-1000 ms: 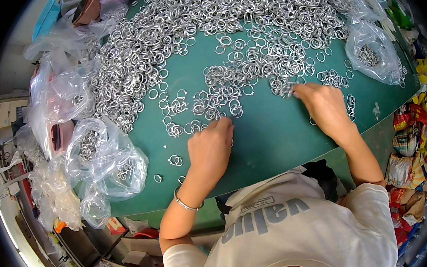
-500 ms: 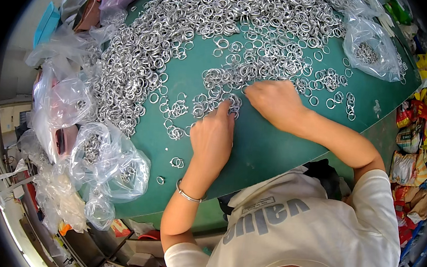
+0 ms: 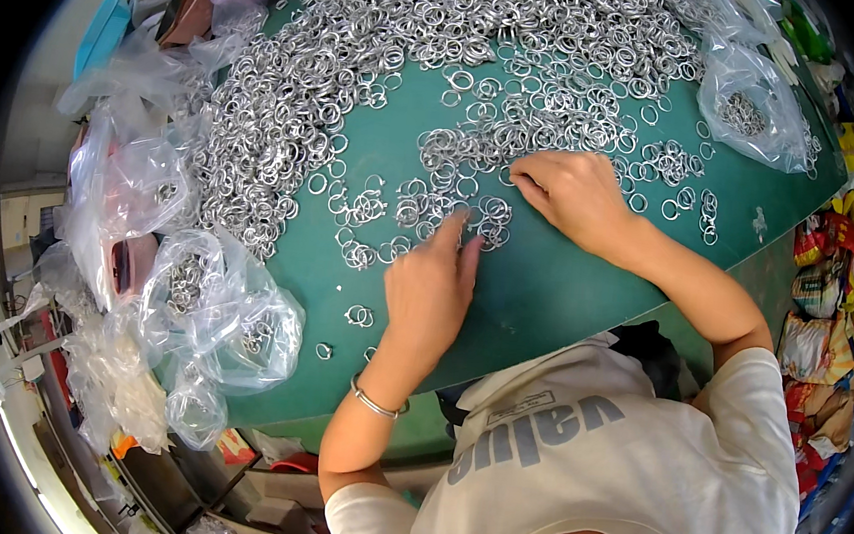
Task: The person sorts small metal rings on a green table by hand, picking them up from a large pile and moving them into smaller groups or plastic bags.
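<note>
Silver metal rings (image 3: pixel 498 132) form a loose patch on the green table (image 3: pixel 546 286) in front of my hands. My left hand (image 3: pixel 427 287) is at the near edge of this patch, palm down, its index finger reaching onto a few rings and its thumb held apart. A small ring cluster (image 3: pixel 494 224) sits just right of those fingertips. To the right, my right hand (image 3: pixel 578 201) has its fingers curled and pinched together at the patch's edge. A ring edge shows by its fingertips; whether it is gripped cannot be told.
A big ring heap (image 3: pixel 447 18) curves around the far and left sides. Clear plastic bags (image 3: pixel 233 312) with rings lie at left, another bag (image 3: pixel 751 107) at far right. Few stray rings (image 3: pixel 359 315) lie near my left wrist. Coloured packages (image 3: pixel 826 298) line the right side.
The view has shifted slightly. My left hand has drawn back toward me, its thumb spreading from the index finger, and a ring cluster now shows right of it. My right hand remains pinched.
</note>
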The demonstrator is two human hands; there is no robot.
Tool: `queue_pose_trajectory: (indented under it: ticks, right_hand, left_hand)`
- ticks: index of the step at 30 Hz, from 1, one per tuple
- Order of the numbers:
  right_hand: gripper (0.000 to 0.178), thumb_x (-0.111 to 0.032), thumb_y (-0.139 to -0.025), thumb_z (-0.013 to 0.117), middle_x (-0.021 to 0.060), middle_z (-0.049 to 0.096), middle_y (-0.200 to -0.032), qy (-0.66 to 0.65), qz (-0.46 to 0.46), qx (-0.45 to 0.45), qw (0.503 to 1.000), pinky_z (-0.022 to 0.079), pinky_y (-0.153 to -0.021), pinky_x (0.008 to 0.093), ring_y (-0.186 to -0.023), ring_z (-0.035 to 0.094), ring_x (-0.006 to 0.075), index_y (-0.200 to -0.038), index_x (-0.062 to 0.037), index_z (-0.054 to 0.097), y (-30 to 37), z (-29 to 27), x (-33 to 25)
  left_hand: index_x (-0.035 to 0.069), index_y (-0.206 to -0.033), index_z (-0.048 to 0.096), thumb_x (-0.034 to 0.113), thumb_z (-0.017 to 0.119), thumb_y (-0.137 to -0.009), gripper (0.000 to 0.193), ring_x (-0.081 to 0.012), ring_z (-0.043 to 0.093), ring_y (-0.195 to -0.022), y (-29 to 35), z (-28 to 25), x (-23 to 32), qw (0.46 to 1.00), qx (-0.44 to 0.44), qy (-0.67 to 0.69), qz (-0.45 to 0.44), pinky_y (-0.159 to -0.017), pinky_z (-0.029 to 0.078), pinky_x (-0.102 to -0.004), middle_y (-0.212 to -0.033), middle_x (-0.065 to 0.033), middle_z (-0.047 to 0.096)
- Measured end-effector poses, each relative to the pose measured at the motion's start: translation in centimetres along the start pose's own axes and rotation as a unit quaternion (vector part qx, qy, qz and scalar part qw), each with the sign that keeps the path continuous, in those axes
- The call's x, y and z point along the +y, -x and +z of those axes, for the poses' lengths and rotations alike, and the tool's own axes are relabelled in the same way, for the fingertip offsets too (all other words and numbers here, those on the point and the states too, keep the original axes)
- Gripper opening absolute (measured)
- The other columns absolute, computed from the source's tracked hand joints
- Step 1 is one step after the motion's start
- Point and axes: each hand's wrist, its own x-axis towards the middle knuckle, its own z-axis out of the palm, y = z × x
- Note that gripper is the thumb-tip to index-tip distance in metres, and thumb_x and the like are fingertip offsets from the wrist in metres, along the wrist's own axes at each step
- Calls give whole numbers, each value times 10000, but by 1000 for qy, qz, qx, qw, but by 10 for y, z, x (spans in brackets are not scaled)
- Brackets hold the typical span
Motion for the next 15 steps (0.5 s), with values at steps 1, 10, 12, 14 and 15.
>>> queue_pose_trajectory:
  ticks: [1,10,12,14,15]
  right_hand:
    - [146,-163,-740,648,61,598,-705,10,-11,6,1000,467,-495,354,-644,609,234,-838,-64,602,-1,-2,-3]
    - [209,-232,-830,600,46,557,-560,-259,113,-19,959,406,-440,304,-483,534,176,-759,-36,585,-4,-20,0]
    - [270,-259,-863,580,32,541,-523,-446,251,-93,854,369,-414,263,-432,481,127,-722,-30,569,-4,-40,1]
    - [301,-272,-896,541,58,557,-603,-635,323,-94,696,274,-352,198,-404,406,68,-706,-39,559,2,-40,8]
    - [291,-263,-894,540,65,551,-613,-696,330,-92,631,256,-338,193,-397,398,65,-710,-39,559,2,-41,9]
  left_hand:
    - [114,-1084,604,124,649,-782,305,-249,524,-471,-3,-1,0,1000,-3,-12,-15,-466,398,-352,-558,-114,544]
    - [103,-979,651,141,643,-790,193,-267,554,-500,13,5,-2,996,-15,32,81,-476,420,-366,-604,-109,581]
    - [99,-983,646,143,650,-787,201,-258,546,-487,13,2,-8,999,24,20,31,-467,413,-355,-596,-103,576]
    - [90,-981,634,146,650,-788,202,-250,541,-480,5,0,-8,999,26,-10,15,-461,407,-345,-589,-94,571]
    - [90,-986,632,145,649,-789,205,-250,541,-480,1,2,-9,999,34,-24,28,-460,407,-345,-587,-95,569]
